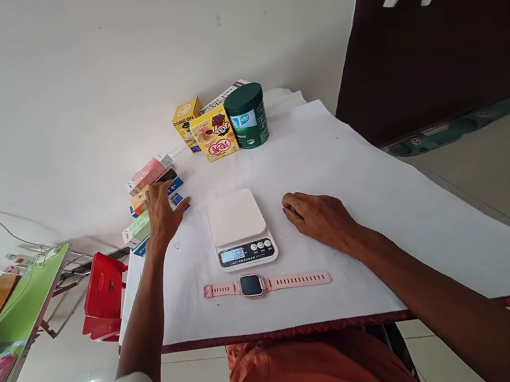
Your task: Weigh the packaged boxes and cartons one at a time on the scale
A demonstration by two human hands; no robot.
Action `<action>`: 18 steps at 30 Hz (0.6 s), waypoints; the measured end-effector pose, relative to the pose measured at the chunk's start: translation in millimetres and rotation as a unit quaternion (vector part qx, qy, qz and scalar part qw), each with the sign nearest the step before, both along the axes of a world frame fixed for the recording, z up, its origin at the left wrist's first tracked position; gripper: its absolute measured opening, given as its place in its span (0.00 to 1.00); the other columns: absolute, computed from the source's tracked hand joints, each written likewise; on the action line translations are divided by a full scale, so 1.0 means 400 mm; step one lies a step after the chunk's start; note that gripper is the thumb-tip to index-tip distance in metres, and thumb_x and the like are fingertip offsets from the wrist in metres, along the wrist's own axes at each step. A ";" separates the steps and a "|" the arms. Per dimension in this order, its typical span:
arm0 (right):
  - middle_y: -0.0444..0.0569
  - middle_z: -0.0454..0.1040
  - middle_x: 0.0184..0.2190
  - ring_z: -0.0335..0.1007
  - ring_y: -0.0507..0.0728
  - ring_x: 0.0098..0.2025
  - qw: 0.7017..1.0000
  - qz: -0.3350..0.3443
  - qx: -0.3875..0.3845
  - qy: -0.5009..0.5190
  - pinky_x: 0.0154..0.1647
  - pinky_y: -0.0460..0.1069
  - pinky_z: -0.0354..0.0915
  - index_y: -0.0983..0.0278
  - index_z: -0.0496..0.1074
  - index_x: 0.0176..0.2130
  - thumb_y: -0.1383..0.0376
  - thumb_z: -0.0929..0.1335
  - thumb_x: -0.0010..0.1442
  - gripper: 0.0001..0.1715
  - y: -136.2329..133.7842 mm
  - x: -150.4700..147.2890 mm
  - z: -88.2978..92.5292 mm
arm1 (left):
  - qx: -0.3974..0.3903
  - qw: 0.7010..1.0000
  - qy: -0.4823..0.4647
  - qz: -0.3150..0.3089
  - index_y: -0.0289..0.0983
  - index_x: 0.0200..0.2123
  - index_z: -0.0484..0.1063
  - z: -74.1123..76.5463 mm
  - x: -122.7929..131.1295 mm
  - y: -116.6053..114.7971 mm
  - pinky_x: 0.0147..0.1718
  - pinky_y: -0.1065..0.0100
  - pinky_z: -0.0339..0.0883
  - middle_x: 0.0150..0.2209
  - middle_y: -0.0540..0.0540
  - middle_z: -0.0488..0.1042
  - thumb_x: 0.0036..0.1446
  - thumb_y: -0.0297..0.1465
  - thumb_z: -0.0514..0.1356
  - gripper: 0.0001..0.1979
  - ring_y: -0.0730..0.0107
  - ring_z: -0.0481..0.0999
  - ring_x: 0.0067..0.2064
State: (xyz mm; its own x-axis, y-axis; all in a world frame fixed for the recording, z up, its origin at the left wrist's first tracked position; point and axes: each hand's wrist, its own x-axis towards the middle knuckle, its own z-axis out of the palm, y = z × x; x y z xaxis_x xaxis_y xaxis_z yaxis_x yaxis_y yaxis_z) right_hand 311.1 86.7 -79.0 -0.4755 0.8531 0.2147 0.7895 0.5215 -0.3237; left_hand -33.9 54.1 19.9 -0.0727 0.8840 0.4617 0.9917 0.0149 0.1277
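Note:
My left hand [162, 211] is over a group of small cartons at the table's left edge. Its thumb stands apart from the fingers, which reach onto an orange carton [140, 202]. Around it are a pink carton [149, 173] and a green carton [137, 230]. My right hand [319, 214] rests on the table with its fingers curled; what is inside them, if anything, is hidden. Between my hands stands a white kitchen scale [236, 217], its plate bare and its display lit, reading about 362. A pink smartwatch [252, 285] lies stretched out in front of the scale.
At the back, a dark green canister [246, 117] stands beside a yellow carton [215, 135], with another yellow box [188, 124] and a white box [224, 95] behind. White paper covers the table [371, 263]. A red chair [103, 290] and a green table [34, 309] are at left.

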 end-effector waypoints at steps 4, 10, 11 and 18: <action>0.51 0.79 0.36 0.69 0.56 0.31 1.000 0.001 -0.011 -0.019 0.28 0.49 0.49 0.64 0.73 0.42 0.67 0.58 0.73 0.17 -0.004 0.000 0.015 | -0.035 0.997 -0.051 -0.048 0.40 0.66 0.62 0.008 0.110 0.194 0.61 0.47 0.64 0.61 0.33 0.68 0.60 0.43 0.70 0.36 0.43 0.68 0.65; 0.51 0.78 0.35 0.70 0.55 0.30 0.999 0.019 -0.036 -0.032 0.27 0.48 0.49 0.65 0.73 0.44 0.69 0.58 0.74 0.16 -0.003 0.007 0.026 | -0.025 0.998 -0.014 -0.061 0.44 0.69 0.59 0.068 0.177 0.473 0.63 0.40 0.59 0.69 0.30 0.61 0.50 0.44 0.76 0.48 0.34 0.60 0.70; 0.51 0.78 0.35 0.70 0.55 0.30 0.998 0.022 -0.038 -0.033 0.27 0.48 0.49 0.64 0.73 0.44 0.69 0.58 0.74 0.16 -0.002 0.007 0.025 | -0.027 0.998 -0.003 -0.065 0.44 0.68 0.60 0.077 0.178 0.503 0.63 0.40 0.58 0.69 0.31 0.62 0.49 0.43 0.76 0.47 0.34 0.60 0.70; 0.52 0.78 0.35 0.73 0.56 0.34 0.998 0.032 -0.028 -0.037 0.26 0.48 0.48 0.64 0.73 0.44 0.71 0.58 0.73 0.16 0.001 0.008 0.017 | -0.072 0.996 0.034 -0.034 0.41 0.61 0.67 0.073 0.183 0.568 0.62 0.36 0.55 0.60 0.30 0.68 0.49 0.32 0.74 0.37 0.30 0.65 0.66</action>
